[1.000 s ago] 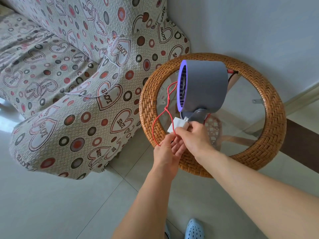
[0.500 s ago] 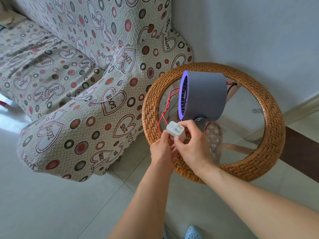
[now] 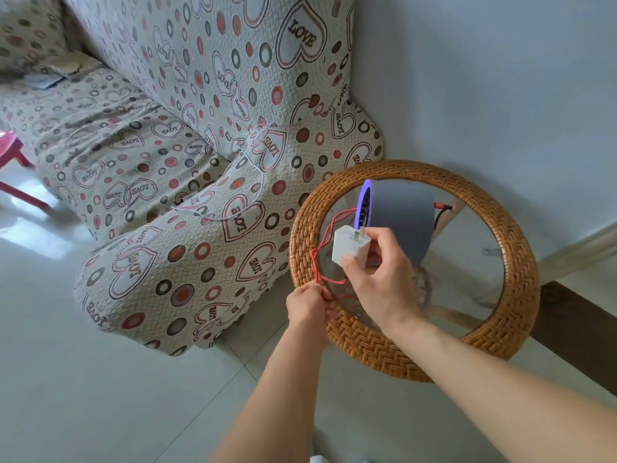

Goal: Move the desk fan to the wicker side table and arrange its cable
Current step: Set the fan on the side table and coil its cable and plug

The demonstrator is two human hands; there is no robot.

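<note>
Desk fan (image 3: 400, 218) stands on wicker side table (image 3: 514, 295); right hand (image 3: 377, 279) grips white plug (image 3: 350, 247); left hand (image 3: 309, 304) pinches red cable (image 3: 322, 259).

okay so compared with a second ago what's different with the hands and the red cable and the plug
The right hand has lifted the white plug adapter up off the glass, beside the fan's front. The left hand has drawn back to the wicker rim, pinching the red cable lower down. The desk fan stays on the wicker side table.
</note>
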